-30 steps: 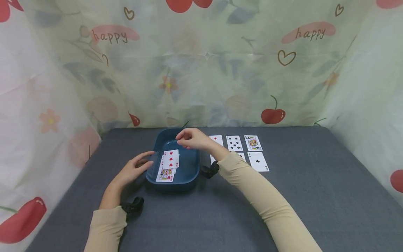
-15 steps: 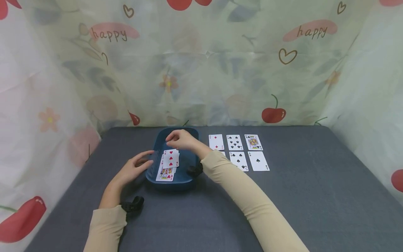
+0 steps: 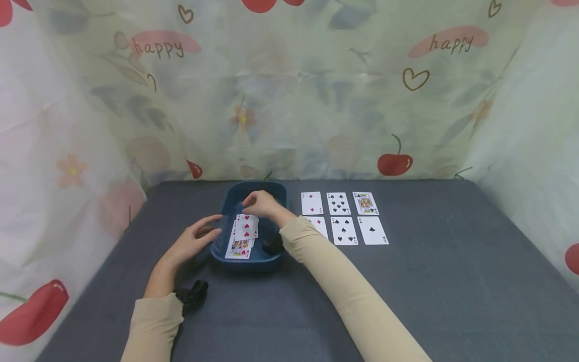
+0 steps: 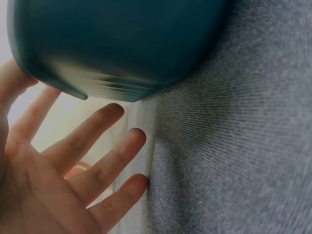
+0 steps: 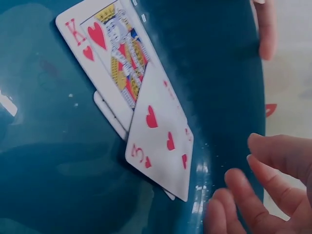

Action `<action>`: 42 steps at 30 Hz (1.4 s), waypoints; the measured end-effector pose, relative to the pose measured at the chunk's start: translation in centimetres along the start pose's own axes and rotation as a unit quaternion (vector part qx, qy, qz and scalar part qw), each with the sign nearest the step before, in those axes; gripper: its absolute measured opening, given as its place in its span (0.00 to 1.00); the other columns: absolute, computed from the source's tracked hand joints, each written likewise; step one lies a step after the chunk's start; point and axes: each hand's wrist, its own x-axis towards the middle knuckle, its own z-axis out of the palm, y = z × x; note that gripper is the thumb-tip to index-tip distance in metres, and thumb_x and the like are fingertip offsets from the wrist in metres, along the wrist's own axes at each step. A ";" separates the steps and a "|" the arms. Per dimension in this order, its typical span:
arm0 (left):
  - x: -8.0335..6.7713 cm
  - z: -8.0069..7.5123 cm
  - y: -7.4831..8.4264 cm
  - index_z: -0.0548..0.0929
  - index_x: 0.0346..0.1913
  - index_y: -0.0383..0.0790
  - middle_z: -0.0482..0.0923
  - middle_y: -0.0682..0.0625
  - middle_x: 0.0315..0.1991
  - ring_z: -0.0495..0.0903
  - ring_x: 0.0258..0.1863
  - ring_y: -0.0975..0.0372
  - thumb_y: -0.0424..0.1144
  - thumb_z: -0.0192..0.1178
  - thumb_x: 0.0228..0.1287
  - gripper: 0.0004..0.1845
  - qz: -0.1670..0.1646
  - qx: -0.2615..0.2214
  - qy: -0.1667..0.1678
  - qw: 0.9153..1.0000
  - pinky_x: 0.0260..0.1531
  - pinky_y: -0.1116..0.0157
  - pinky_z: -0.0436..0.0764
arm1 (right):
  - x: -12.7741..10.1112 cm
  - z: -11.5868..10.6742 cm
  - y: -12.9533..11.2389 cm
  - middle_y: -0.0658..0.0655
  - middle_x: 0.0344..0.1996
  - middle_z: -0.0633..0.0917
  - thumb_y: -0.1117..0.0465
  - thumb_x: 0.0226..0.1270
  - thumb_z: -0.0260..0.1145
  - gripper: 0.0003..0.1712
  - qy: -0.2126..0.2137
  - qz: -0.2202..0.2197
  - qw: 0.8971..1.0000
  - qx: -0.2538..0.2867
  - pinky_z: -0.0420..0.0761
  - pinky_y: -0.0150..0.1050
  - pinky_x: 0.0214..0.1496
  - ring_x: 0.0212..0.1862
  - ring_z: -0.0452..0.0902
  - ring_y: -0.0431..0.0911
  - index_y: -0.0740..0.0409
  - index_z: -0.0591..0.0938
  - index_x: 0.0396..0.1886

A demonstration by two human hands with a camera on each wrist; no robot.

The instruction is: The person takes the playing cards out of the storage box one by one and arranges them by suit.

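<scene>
A dark blue oblong tray (image 3: pixel 246 265) stands left of centre on the table. Inside lie a king of hearts (image 5: pixel 112 53) and, partly over it, a three of hearts (image 5: pixel 161 141); edges of at least one more card peek out underneath. My left hand (image 3: pixel 187 246) is at the tray's left side, its thumb and index fingertips at the rim and the other fingers spread. Over the tray, just beyond the three, hovers my right hand (image 3: pixel 262 203) with loosely bent fingers. In the right wrist view its fingertips (image 5: pixel 239 180) are apart, with nothing visible between them.
Right of the tray, two rows of face-up cards lie on the dark grey cloth: a two of diamonds (image 3: pixel 312 203), a spade card (image 3: pixel 338 203) and a king of clubs (image 3: pixel 365 203) behind; a diamond card (image 3: pixel 318 223), a five of spades (image 3: pixel 344 231) and an ace of clubs (image 3: pixel 373 230) in front.
My right hand has moved left, farther over the tray, then slightly towards me. Its arm now uncovers more of the cards on the right. The left hand has stayed at the rim.
</scene>
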 end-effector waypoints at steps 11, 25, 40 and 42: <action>0.0 0.0 0.1 0.58 0.71 0.50 0.54 0.38 0.72 0.59 0.69 0.42 0.55 0.50 0.67 0.32 -0.014 0.004 -0.001 1.000 0.63 0.40 0.61 | 2.7 1.9 2.5 0.54 0.47 0.82 0.56 0.48 0.75 0.25 -0.030 -0.007 0.997 -0.076 0.76 0.37 0.54 0.49 0.77 0.46 0.54 0.80 0.48; 0.0 0.0 0.0 0.59 0.70 0.51 0.55 0.38 0.72 0.60 0.68 0.42 0.52 0.49 0.69 0.30 -0.015 0.001 0.003 1.000 0.63 0.40 0.61 | -0.2 1.8 0.4 0.56 0.63 0.73 0.56 0.46 0.76 0.42 -0.058 0.004 0.974 -0.218 0.63 0.45 0.68 0.64 0.66 0.53 0.50 0.69 0.63; 0.1 0.0 -0.1 0.58 0.71 0.51 0.53 0.38 0.72 0.59 0.69 0.41 0.54 0.50 0.68 0.31 -0.014 0.002 0.003 1.000 0.63 0.40 0.61 | -0.6 1.6 0.3 0.60 0.57 0.72 0.61 0.45 0.76 0.37 -0.029 0.006 0.988 -0.152 0.71 0.43 0.61 0.59 0.68 0.52 0.53 0.71 0.58; 0.1 0.1 -0.1 0.58 0.71 0.51 0.53 0.38 0.72 0.59 0.69 0.41 0.54 0.50 0.68 0.31 -0.015 0.002 0.003 1.000 0.63 0.40 0.61 | -0.5 1.6 0.2 0.60 0.56 0.74 0.62 0.48 0.75 0.36 -0.024 -0.007 0.992 -0.123 0.74 0.40 0.58 0.57 0.70 0.50 0.54 0.70 0.57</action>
